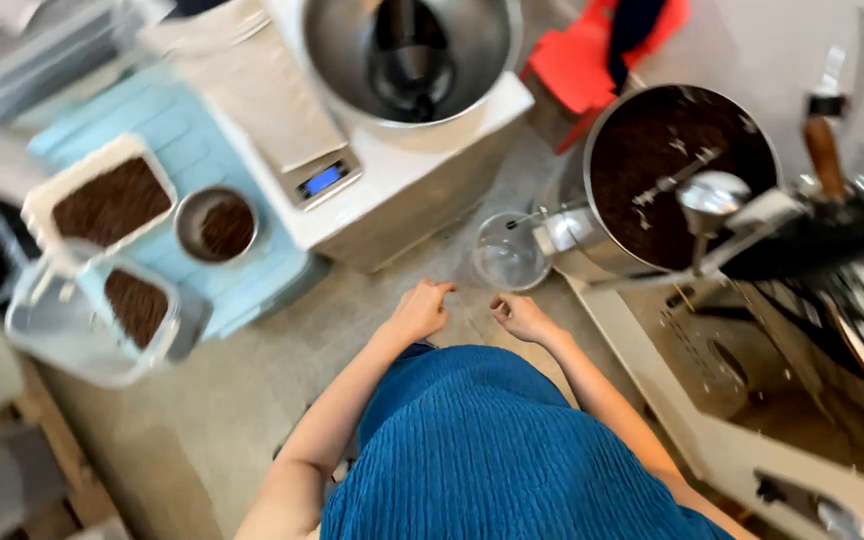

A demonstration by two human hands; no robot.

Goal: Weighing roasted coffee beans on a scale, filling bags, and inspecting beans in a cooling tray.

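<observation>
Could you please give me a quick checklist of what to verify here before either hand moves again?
1. Left hand free of any load: ok, it holds nothing.
2. Right hand free: ok, fingers curled, nothing in it.
3. Clear container within reach of both hands: ok, it sits on the floor just ahead of them.
4. Clear container's contents: cannot tell, it looks empty but is blurred.
5. Round drum of dark beans beside the container: ok, beans lie inside, a stirring arm across them.
6. Scale display on: ok, it glows blue; reading too small to tell.
</observation>
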